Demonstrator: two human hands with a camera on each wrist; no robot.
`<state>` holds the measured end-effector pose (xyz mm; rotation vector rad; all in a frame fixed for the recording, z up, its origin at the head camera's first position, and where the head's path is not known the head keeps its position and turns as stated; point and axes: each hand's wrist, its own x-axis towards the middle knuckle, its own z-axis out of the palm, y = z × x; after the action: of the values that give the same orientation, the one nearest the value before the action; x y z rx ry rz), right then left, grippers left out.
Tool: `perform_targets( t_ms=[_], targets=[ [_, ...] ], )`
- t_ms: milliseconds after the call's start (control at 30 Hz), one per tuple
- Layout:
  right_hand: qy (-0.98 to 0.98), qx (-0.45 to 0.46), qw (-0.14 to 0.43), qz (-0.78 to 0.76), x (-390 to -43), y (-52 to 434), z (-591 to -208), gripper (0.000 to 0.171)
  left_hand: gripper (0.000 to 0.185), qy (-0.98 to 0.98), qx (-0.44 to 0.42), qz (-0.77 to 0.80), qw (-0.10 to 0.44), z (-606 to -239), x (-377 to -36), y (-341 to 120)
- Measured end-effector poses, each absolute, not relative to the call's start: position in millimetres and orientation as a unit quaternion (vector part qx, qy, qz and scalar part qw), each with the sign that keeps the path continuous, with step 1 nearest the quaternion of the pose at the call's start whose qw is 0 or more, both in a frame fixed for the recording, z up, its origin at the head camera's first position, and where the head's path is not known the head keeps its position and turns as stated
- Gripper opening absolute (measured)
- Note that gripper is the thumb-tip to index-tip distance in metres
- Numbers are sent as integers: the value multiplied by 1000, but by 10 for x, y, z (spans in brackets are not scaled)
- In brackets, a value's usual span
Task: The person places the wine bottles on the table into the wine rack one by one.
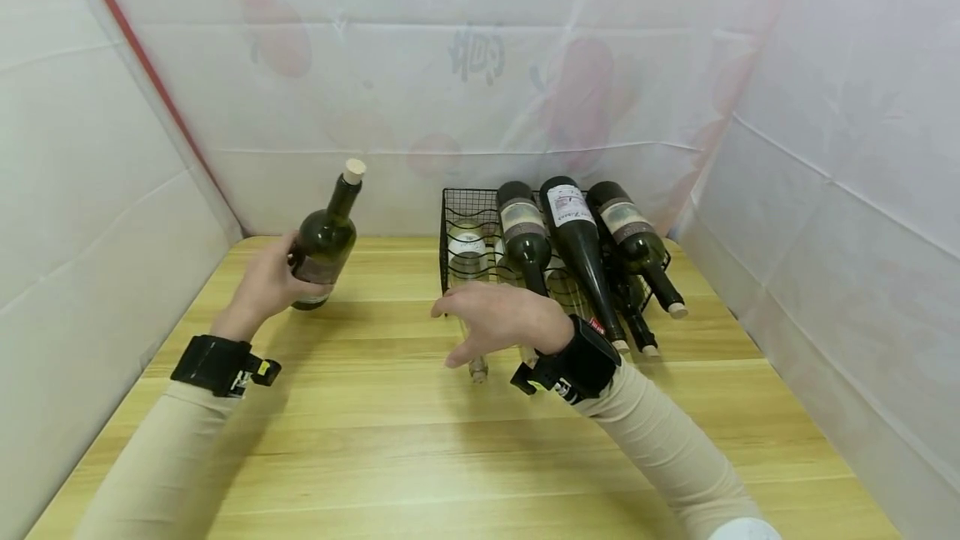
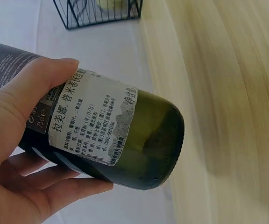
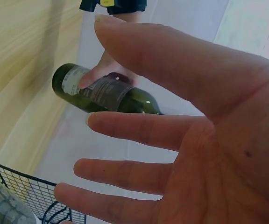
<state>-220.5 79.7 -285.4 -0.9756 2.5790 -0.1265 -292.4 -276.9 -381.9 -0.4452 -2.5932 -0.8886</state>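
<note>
My left hand [image 1: 270, 277] grips a dark green wine bottle [image 1: 327, 240] round its lower body; it stands nearly upright with its cork leaning right. In the left wrist view my fingers [image 2: 27, 186] and thumb wrap the labelled bottle [image 2: 144, 135], whose base shows above the wooden table. My right hand [image 1: 480, 319] hovers with fingers spread and holds nothing, in front of a black wire rack [image 1: 447, 223]. The right wrist view shows the open palm [image 3: 209, 149], with the held bottle [image 3: 102, 93] beyond it.
Three dark bottles [image 1: 581, 248] lie on top of the rack, necks toward me, with more dark and clear bottles [image 1: 468, 252] below. A clear neck [image 1: 477, 369] pokes out under my right hand. White sheets wall the wooden table [image 1: 420, 440] on three sides.
</note>
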Motion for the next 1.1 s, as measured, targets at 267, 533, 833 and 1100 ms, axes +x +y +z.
perform_targets(
  t_ms=[267,533,833,1100],
  targets=[
    [914,-358,187,-44,-2271,846,-2877,66,81,-916,-214,-275,201,-3804,-2818,-2598],
    [930,-305,196,-66,-2357,913,-2887,86,82,-914,-270,-222,206,-3748,-2722,-2495],
    [930,-297,195,-94,-2392,1004,-2872,91,80,-907,-336,-161,194,-3720,-2655,-2386],
    [926,-314,181,-103,-2370,1019,-2861,82,80,-924,-332,-106,157,-3669,-2608,-2312]
  ],
)
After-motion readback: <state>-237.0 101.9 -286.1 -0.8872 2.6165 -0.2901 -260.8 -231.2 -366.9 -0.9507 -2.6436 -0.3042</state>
